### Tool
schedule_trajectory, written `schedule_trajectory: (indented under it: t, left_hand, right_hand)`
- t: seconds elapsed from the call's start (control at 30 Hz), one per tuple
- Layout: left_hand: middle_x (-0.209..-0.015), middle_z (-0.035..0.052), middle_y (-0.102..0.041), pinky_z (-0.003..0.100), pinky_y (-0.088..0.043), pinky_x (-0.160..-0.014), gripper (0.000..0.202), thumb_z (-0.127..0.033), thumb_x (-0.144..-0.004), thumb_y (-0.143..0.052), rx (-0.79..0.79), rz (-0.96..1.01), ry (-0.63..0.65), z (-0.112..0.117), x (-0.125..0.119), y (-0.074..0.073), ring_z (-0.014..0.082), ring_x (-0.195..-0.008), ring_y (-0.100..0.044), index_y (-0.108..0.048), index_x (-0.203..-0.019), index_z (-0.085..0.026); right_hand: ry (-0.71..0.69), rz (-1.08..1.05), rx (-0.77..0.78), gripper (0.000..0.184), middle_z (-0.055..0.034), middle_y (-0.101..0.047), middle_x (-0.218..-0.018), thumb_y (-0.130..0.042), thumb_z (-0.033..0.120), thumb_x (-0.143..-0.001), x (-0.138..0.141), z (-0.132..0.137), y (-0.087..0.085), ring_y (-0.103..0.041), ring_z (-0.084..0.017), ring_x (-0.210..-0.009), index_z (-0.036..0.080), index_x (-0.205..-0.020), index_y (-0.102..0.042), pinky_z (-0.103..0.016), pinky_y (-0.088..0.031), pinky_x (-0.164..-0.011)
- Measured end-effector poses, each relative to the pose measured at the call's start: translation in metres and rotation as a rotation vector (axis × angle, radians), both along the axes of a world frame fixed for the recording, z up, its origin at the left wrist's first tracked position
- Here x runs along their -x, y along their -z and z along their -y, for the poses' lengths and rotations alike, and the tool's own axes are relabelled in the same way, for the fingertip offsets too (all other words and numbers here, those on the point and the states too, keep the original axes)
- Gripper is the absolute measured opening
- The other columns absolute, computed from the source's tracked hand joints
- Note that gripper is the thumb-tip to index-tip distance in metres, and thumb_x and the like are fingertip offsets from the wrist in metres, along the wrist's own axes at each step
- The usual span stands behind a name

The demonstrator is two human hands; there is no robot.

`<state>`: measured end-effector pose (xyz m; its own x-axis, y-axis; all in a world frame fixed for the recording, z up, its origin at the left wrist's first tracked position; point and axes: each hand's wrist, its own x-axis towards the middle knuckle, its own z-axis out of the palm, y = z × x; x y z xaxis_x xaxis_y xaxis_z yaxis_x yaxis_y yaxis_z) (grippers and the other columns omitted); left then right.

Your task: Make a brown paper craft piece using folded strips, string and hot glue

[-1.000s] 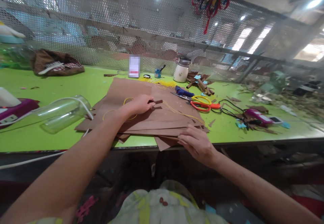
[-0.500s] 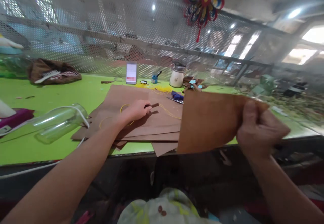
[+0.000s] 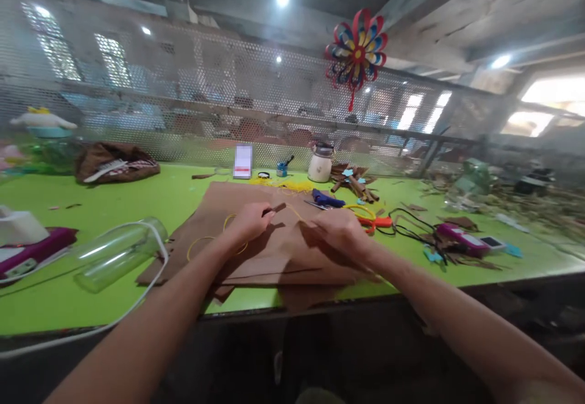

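Note:
My left hand point(image 3: 252, 221) is closed in a pinch on a small brown strip point(image 3: 278, 208), just above a stack of brown sheets point(image 3: 237, 200). A thin yellow cord point(image 3: 196, 245) loops under and around my left wrist, and part of it runs from the strip toward my right hand point(image 3: 340, 230). That hand is low over the right side of the stack, its fingers closed and pointing left. What is in its fingers is hidden. Behind it lies a dark blue-handled tool point(image 3: 326, 198), with yellow-and-orange-handled scissors point(image 3: 375, 221) to the right.
On the green table point(image 3: 114, 197) a clear bottle point(image 3: 119, 258) lies at left, crossed by a white cable, near a purple power strip point(image 3: 41, 251). A phone point(image 3: 242, 161), blue jar point(image 3: 281, 169) and white jug point(image 3: 320, 165) stand behind. Black cords point(image 3: 411, 227) lie at right.
My right hand has swung left and down from the right side, where it held up a brown sheet, to the stack. The left hand still pinches the strip. The view has tilted upward.

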<state>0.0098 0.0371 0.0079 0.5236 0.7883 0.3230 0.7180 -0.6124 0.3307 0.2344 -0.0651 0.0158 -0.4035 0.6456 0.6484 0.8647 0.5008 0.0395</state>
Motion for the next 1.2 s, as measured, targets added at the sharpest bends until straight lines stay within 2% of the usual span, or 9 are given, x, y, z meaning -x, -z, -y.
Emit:
schedule_trajectory:
  t: [0.2,0.4,0.63,0.73,0.8,0.9,1.03,1.1,1.2]
  left_hand:
    - [-0.061,0.0021,-0.061,0.025,-0.039,-0.057,0.026,-0.034,-0.084,-0.039,0.023,0.255,-0.017,-0.001,0.002,-0.004,0.0143,-0.059,-0.056,-0.054,-0.07,-0.017]
    - [-0.065,0.0025,-0.061,0.023,-0.044,-0.057,0.026,-0.036,-0.086,-0.039,0.115,0.514,0.145,0.001,-0.002,-0.002,0.0116,-0.057,-0.056,-0.053,-0.08,-0.015]
    - [-0.074,0.003,-0.066,0.026,-0.046,-0.066,0.024,-0.035,-0.085,-0.042,0.258,0.258,0.345,0.012,-0.004,-0.005,0.0142,-0.067,-0.06,-0.058,-0.083,-0.016]
    - [-0.074,0.0034,-0.066,0.026,-0.046,-0.067,0.024,-0.035,-0.086,-0.041,0.34,0.197,0.352,0.014,-0.005,-0.005,0.0148,-0.067,-0.062,-0.055,-0.08,-0.016]
    - [-0.074,0.004,-0.067,0.026,-0.046,-0.064,0.023,-0.035,-0.087,-0.04,0.401,0.219,0.328,0.013,-0.005,-0.005,0.0147,-0.066,-0.063,-0.052,-0.08,-0.017]
    - [-0.074,0.0047,-0.067,0.026,-0.047,-0.06,0.023,-0.036,-0.087,-0.038,0.453,0.234,0.289,0.01,-0.006,-0.003,0.0148,-0.064,-0.063,-0.049,-0.079,-0.017]
    - [-0.074,0.0045,-0.067,0.025,-0.046,-0.059,0.024,-0.036,-0.087,-0.037,0.45,0.196,0.268,0.008,-0.006,0.0,0.0146,-0.065,-0.063,-0.051,-0.083,-0.017]
    - [-0.074,0.0047,-0.067,0.025,-0.045,-0.059,0.025,-0.037,-0.087,-0.037,0.436,0.187,0.263,0.008,-0.007,0.001,0.0143,-0.065,-0.063,-0.052,-0.086,-0.017]
    - [-0.074,0.0052,-0.067,0.024,-0.045,-0.057,0.025,-0.036,-0.087,-0.037,0.43,0.196,0.258,0.009,-0.008,0.002,0.014,-0.064,-0.062,-0.052,-0.085,-0.016]
  right_hand:
    - [-0.017,0.493,0.11,0.015,-0.0047,-0.062,-0.062,-0.049,0.021,-0.083,0.023,-0.038,0.004,-0.05,-0.013,-0.054,0.016,-0.078,-0.063,-0.026,-0.022,-0.051]
    - [-0.095,0.438,0.295,0.031,-0.0057,-0.067,-0.07,-0.044,0.036,-0.088,0.034,-0.067,-0.001,-0.055,-0.013,-0.059,0.016,-0.08,-0.066,-0.025,-0.028,-0.055]
    - [-0.188,0.213,0.317,0.036,-0.0031,-0.065,-0.082,-0.037,0.03,-0.089,0.037,-0.081,0.002,-0.057,-0.008,-0.07,0.01,-0.086,-0.067,-0.019,-0.033,-0.06]
    - [-0.081,0.23,0.34,0.021,-0.0061,-0.067,-0.088,-0.051,0.025,-0.083,0.025,-0.087,0.003,-0.057,-0.012,-0.073,0.015,-0.095,-0.065,-0.021,-0.034,-0.06]
    - [0.045,0.223,0.37,0.022,-0.0087,-0.067,-0.092,-0.049,0.022,-0.084,0.013,-0.092,0.003,-0.057,-0.014,-0.075,0.015,-0.099,-0.064,-0.022,-0.034,-0.062]
    - [0.161,0.214,0.427,0.027,-0.0094,-0.067,-0.078,-0.044,0.024,-0.087,-0.009,-0.091,-0.003,-0.054,-0.013,-0.065,0.011,-0.084,-0.068,-0.024,-0.032,-0.058]
    - [0.165,0.237,0.513,0.042,-0.0025,-0.059,-0.052,-0.043,0.037,-0.088,-0.034,-0.067,-0.018,-0.044,-0.01,-0.046,0.013,-0.064,-0.067,-0.023,-0.027,-0.049]
    - [0.275,0.217,0.41,0.048,-0.0041,-0.059,-0.051,-0.04,0.041,-0.088,-0.042,-0.047,-0.024,-0.044,-0.011,-0.046,0.013,-0.061,-0.067,-0.025,-0.027,-0.048]
    - [0.514,0.17,0.048,0.046,-0.0095,-0.062,-0.061,-0.04,0.039,-0.088,-0.053,-0.018,-0.029,-0.051,-0.016,-0.058,0.012,-0.062,-0.066,-0.028,-0.03,-0.053]
